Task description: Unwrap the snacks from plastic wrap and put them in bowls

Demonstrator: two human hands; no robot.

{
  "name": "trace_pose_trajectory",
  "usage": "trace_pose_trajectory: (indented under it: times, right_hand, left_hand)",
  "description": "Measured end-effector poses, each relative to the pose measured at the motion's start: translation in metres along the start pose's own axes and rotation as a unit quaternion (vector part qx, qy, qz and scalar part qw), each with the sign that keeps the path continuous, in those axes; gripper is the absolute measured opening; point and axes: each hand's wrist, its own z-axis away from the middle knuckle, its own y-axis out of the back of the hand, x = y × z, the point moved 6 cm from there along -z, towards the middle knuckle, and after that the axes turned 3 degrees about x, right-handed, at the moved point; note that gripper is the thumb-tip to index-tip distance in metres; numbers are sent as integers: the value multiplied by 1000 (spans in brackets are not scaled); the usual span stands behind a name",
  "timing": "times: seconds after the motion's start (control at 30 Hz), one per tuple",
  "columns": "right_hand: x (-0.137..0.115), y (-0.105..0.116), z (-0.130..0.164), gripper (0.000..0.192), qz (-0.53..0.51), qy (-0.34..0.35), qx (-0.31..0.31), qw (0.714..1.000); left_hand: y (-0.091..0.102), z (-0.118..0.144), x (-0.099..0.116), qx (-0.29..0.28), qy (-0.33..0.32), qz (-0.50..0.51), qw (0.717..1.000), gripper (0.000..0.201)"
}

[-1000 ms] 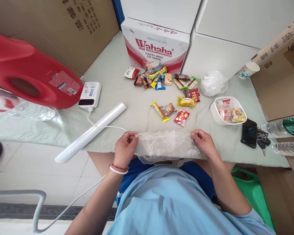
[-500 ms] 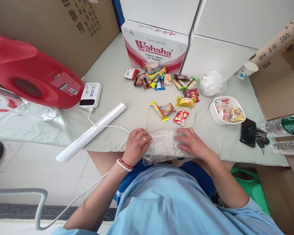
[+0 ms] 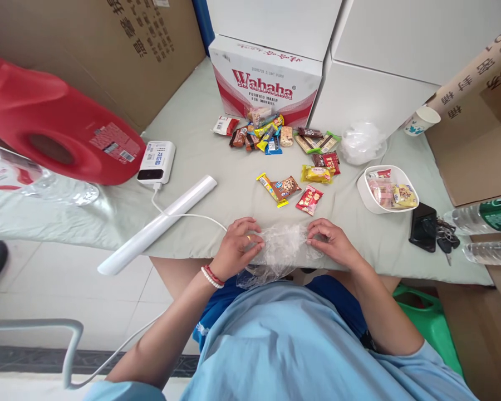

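Observation:
A crumpled clear plastic bag (image 3: 281,248) lies at the table's front edge, part of it hanging over toward my lap. My left hand (image 3: 240,245) is closed on the bag's left side, thumb and fingers pinching the film. On the opposite side, my right hand (image 3: 330,240) pinches the bag's right edge between thumb and fingers. Just beyond the bag are a red snack packet (image 3: 309,200) and a brown cookie packet (image 3: 286,187) beside a yellow wrapper. A yellow-wrapped cake (image 3: 317,174) sits a little farther back.
Several wrapped snacks (image 3: 273,143) are heaped before the Wahaha carton (image 3: 267,83). At right stand a white tub (image 3: 369,203) of snacks, a phone (image 3: 423,225) and keys (image 3: 446,236). A white tube (image 3: 162,223), power bank (image 3: 156,161) and red jug (image 3: 75,139) occupy the left.
Both hands have changed from lying over the bag to pinching its sides. The bag's film looks looser and more spread toward my lap.

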Motion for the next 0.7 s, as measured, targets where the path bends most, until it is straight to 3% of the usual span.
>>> trace_pose_trajectory:
  times: [0.13,0.27,0.37,0.57,0.7]
  right_hand:
    - [1,5,2,28,-73,-54,8,996]
    - [5,12,8,33,-147,-96,48,983]
    - [12,14,14,36,-192,-144,71,968]
    - [24,25,20,45,-266,-236,139,924]
    - [36,35,23,53,-234,-295,191,906]
  left_hand:
    - [10,-9,-24,122,155,83,977,27]
    - [15,-14,-42,175,249,88,949,24]
    - [19,-17,-49,191,275,42,941,22]
    - [24,-25,-51,189,249,-62,948,24]
    - [21,-28,-52,172,249,-107,947,20]
